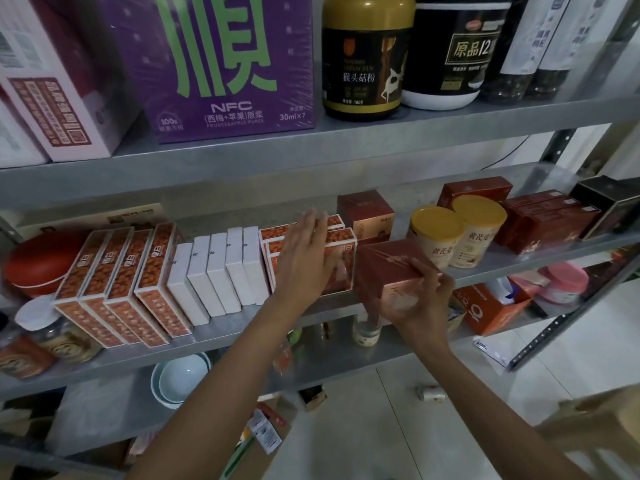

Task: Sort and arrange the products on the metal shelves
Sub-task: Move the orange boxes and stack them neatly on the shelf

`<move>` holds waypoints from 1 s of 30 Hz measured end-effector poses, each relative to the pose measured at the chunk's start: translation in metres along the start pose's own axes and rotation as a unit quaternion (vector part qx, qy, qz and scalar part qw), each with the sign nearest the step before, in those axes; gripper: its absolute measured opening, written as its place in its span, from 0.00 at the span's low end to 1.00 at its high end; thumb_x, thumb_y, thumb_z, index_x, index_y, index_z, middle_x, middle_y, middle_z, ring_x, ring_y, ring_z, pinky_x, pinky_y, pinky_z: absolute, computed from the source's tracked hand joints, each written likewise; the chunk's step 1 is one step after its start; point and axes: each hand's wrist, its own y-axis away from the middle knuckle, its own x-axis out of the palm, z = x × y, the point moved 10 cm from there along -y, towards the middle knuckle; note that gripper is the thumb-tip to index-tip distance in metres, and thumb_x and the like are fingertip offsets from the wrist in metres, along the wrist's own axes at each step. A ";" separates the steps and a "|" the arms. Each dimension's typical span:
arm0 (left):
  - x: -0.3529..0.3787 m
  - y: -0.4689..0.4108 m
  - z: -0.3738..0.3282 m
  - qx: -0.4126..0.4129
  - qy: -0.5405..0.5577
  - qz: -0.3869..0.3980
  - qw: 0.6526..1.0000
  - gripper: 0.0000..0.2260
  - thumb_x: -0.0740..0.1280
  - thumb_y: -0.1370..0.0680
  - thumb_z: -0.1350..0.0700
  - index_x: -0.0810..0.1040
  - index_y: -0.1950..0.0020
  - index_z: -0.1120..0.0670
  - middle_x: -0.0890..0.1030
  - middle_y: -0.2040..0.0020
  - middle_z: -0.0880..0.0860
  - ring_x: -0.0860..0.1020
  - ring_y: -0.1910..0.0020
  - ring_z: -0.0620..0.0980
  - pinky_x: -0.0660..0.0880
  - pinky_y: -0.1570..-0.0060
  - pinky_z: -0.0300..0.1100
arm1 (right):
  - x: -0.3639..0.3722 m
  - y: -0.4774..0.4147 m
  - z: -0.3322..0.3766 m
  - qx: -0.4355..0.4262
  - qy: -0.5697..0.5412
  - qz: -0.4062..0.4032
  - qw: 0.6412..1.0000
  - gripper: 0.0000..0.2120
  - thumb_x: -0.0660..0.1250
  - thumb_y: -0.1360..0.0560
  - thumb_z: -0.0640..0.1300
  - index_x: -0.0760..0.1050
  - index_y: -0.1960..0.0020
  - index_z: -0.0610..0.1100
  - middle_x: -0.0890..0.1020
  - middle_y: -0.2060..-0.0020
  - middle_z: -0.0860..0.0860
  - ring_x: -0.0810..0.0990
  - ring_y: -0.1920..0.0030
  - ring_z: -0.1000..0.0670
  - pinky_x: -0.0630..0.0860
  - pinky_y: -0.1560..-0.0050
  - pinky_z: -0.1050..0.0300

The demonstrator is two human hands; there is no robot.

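Shelf point(242, 327), left end: orange boxes point(117, 282), then white boxes point(221, 271). Left hand point(304, 261), fingers straight, flat against orange stack point(341, 237). Right hand point(419, 299), fingers clamped on red box point(391, 268) at front edge, beside cans point(457, 233).

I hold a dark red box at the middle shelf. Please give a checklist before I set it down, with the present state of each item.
1. Right hand grips the dark red box: ok.
2. Left hand lies flat against the orange boxes: ok.
3. Gap between orange boxes and yellow-lid cans fits the box: cannot tell.
4. Box bottom rests on the metal shelf: cannot tell.
5. Yellow-lid cans stand upright: ok.
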 end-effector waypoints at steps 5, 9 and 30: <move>0.033 -0.015 0.021 -0.034 -0.144 0.105 0.983 0.40 0.48 0.23 0.31 0.44 0.20 0.55 0.47 0.20 0.59 0.46 0.21 0.57 0.43 0.23 0.54 | 0.025 -0.013 -0.017 -0.007 0.019 -0.001 1.000 0.47 0.84 0.41 0.45 0.62 0.29 0.49 0.60 0.32 0.42 0.66 0.33 0.39 0.73 0.37 0.42; 0.036 -0.017 0.022 -0.032 -0.181 0.087 0.979 0.35 0.55 0.19 0.38 0.45 0.20 0.56 0.50 0.20 0.58 0.48 0.21 0.57 0.43 0.24 0.52 | 0.035 -0.019 -0.018 -0.034 0.032 0.001 0.999 0.47 0.84 0.41 0.45 0.63 0.28 0.46 0.62 0.32 0.38 0.67 0.33 0.36 0.75 0.42 0.40; 0.033 -0.022 0.025 -0.041 -0.193 0.062 0.978 0.33 0.59 0.18 0.44 0.46 0.20 0.52 0.50 0.20 0.55 0.49 0.21 0.55 0.45 0.25 0.51 | 0.030 -0.069 0.058 -0.227 0.146 -0.044 0.962 0.30 0.71 0.25 0.50 0.63 0.29 0.43 0.68 0.31 0.33 0.70 0.34 0.33 0.70 0.38 0.41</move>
